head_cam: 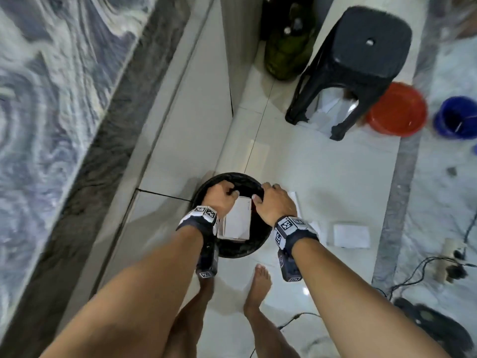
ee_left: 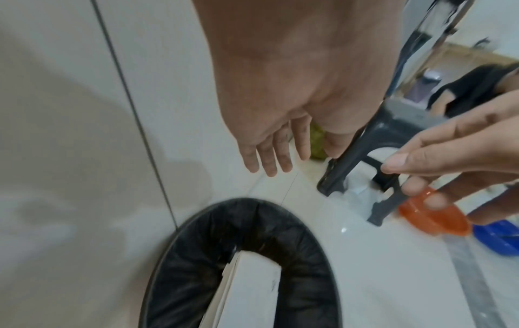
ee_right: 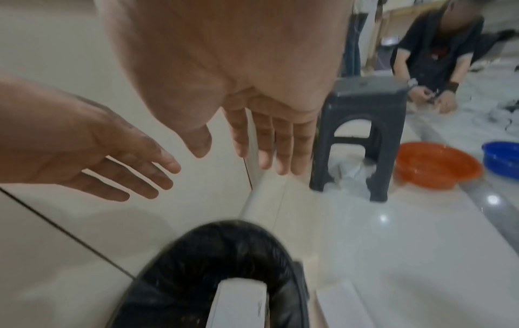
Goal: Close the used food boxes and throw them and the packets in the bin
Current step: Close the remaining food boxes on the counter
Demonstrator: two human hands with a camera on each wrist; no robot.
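Note:
A round bin (head_cam: 240,250) with a black liner stands on the floor against the cabinet. A closed white food box (head_cam: 238,220) stands on edge inside it, also seen in the wrist views (ee_left: 252,288) (ee_right: 238,304). My left hand (head_cam: 222,195) hovers over the bin's far left rim (ee_left: 252,213), and its fingers (ee_left: 269,155) are straight and hold nothing. My right hand (head_cam: 271,200) hovers over the far right rim (ee_right: 224,235), its fingers (ee_right: 269,146) straight and empty. Neither hand touches the box.
Two more white boxes lie on the floor right of the bin, one (head_cam: 351,235) farther off and one (ee_right: 342,299) beside it. A black stool (head_cam: 361,47), a red basin (head_cam: 397,112) and a blue basin (head_cam: 456,117) stand ahead. Cables (head_cam: 413,270) trail at right. Another person (ee_right: 438,55) sits beyond.

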